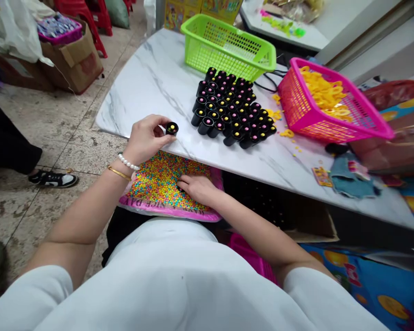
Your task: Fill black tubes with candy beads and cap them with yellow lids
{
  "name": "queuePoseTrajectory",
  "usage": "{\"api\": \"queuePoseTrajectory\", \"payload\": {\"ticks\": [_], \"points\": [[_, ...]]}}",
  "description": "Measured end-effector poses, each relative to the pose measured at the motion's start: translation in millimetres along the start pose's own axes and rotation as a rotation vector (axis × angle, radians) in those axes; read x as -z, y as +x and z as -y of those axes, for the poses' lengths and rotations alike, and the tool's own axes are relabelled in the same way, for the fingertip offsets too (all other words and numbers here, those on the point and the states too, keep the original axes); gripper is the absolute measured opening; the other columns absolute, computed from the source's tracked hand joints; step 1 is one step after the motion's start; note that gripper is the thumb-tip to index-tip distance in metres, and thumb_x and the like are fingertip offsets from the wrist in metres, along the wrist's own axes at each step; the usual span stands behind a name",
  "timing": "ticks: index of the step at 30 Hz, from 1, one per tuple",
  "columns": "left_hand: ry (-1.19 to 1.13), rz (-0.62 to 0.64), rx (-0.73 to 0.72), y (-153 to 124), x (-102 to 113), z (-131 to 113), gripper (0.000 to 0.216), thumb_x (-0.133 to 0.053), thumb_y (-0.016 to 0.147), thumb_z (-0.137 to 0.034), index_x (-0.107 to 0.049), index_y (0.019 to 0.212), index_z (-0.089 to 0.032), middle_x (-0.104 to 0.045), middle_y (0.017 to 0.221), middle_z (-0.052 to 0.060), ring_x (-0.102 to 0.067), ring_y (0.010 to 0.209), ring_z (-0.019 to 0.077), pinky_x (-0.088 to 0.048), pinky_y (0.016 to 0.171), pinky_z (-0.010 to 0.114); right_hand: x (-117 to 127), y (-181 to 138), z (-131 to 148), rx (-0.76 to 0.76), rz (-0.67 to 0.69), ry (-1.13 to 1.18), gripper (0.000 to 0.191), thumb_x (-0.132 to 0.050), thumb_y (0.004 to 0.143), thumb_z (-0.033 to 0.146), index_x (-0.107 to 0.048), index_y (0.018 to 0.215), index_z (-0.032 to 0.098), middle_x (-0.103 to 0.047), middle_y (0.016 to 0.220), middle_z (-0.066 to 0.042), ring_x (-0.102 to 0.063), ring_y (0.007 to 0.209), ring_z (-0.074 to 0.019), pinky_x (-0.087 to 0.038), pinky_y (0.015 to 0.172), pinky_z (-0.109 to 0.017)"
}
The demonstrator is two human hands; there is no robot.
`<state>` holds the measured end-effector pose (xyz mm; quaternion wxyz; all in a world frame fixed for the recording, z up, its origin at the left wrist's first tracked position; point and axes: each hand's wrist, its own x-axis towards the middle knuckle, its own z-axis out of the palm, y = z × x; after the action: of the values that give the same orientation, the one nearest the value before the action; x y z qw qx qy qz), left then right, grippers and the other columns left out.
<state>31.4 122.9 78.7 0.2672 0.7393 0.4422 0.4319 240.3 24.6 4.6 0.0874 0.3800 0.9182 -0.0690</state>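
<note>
My left hand (146,135) pinches a small black cup (172,129) at the near edge of the white marbled table. A yellow ball shows in the cup's mouth. Below the table edge, my right hand (199,189) rests in a pink-rimmed tray or bag of small multicoloured balls (158,177). Its fingers are drawn together around something dark that I cannot make out, partly hidden among the balls. Beyond my hands stands a tight cluster of black cups (227,108), upright, most with a pink or yellow ball in the mouth.
A green basket (229,46) stands behind the cups. To the right, a pink basket (334,103) holds yellow plastic pieces (326,92), some spilled beside it. A denim item (352,177) lies on the table's right. Another person's leg and shoe (53,178) are at the left.
</note>
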Motion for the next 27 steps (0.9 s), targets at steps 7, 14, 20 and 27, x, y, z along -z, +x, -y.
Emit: {"api": "queuePoseTrajectory", "payload": {"ticks": [7,14,20,27], "points": [[0.018,0.000,0.000,0,1,-1,0.030,-0.076,0.069,-0.016,-0.071,0.098,-0.017,-0.067,0.083,0.000,-0.057,0.067,0.0098,-0.049,0.066,0.026,-3,-11,-4,-0.033,-0.107,0.312,0.038,-0.058,0.084,0.007,-0.065,0.119,0.020,-0.063,0.117,-0.009,-0.066,0.093,-0.0194,-0.051,0.075,-0.029],[0.022,-0.002,0.004,1,0,0,0.031,-0.076,0.068,-0.017,-0.071,0.099,-0.017,-0.067,0.085,0.000,-0.056,0.066,0.0100,-0.049,0.068,0.028,4,-24,-4,0.014,-0.377,0.902,0.027,-0.063,0.081,0.013,-0.069,0.107,0.019,-0.068,0.100,-0.006,-0.065,0.086,-0.0157,-0.053,0.076,-0.028],[0.121,0.011,-0.049,1,7,-8,0.026,-0.075,0.072,-0.024,-0.071,0.098,-0.020,-0.063,0.079,0.000,-0.055,0.068,0.0126,-0.047,0.068,0.029,47,-61,3,-0.085,-0.518,0.877,0.029,-0.064,0.077,0.012,-0.069,0.105,0.020,-0.069,0.095,-0.005,-0.063,0.079,-0.0145,-0.052,0.070,-0.027],[0.134,0.113,0.033,19,4,-7,0.033,-0.070,0.075,-0.038,-0.069,0.101,-0.018,-0.064,0.066,-0.002,-0.057,0.059,0.0144,-0.042,0.059,0.027,75,-122,-81,-0.749,-1.019,0.840,0.035,-0.074,0.070,0.033,-0.069,0.102,0.018,-0.069,0.085,-0.003,-0.063,0.071,-0.0159,-0.051,0.065,-0.028]]}}
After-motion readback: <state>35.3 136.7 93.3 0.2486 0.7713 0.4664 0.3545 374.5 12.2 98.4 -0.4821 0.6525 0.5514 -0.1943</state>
